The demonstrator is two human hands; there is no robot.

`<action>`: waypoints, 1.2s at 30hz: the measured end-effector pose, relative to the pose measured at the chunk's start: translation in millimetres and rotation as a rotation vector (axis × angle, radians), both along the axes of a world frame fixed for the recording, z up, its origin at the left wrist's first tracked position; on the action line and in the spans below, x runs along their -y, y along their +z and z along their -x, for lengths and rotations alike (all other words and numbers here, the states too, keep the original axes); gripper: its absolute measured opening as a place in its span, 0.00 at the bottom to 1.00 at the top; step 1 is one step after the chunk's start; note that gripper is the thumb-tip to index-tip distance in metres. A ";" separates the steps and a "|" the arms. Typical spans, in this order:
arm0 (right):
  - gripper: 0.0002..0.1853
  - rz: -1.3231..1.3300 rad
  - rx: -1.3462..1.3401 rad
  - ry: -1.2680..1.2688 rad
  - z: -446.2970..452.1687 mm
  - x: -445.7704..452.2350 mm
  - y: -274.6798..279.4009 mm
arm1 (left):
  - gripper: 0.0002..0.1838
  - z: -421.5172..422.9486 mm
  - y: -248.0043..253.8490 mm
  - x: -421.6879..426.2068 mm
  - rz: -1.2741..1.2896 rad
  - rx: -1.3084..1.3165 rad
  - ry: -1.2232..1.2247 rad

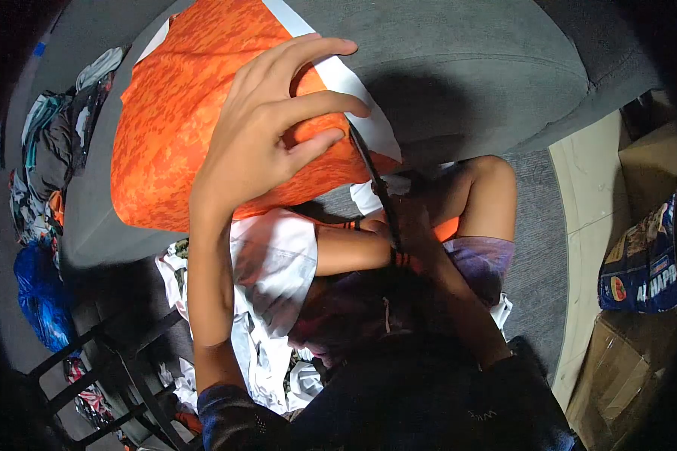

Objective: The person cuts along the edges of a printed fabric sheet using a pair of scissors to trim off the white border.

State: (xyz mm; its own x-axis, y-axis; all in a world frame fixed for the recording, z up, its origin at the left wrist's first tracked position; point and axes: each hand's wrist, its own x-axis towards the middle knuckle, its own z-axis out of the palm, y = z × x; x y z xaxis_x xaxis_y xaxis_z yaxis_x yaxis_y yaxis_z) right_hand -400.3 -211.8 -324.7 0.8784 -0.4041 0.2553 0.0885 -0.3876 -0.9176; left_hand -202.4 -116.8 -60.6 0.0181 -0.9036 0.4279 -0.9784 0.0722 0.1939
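A piece of orange mottled fabric (pixel 169 143) with a white border strip lies over the grey cushioned seat. My left hand (pixel 259 124) rests on it with fingers spread, the index and middle fingertips reaching the white strip (pixel 357 94). In shadow below the fabric's right end, my right hand (pixel 412 222) is closed around a pair of dark scissors (pixel 370 164). Their long blade points up toward my left thumb and meets the fabric's edge near the white strip. The handles are mostly hidden in the dark hand.
White cloth pieces (pixel 267 263) lie across my lap and beside me. Heaped clothes (pixel 53 143) and a blue plastic bag (pixel 41 293) are at left, near a black rack (pixel 120 368). Cardboard boxes (pixel 617 368) and a dark printed bag (pixel 643 263) stand at right.
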 end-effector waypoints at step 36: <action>0.15 0.059 0.033 -0.015 15.1 -3.6 110.6 | 0.25 -36.9 -4.4 1.5 0.183 0.005 -0.085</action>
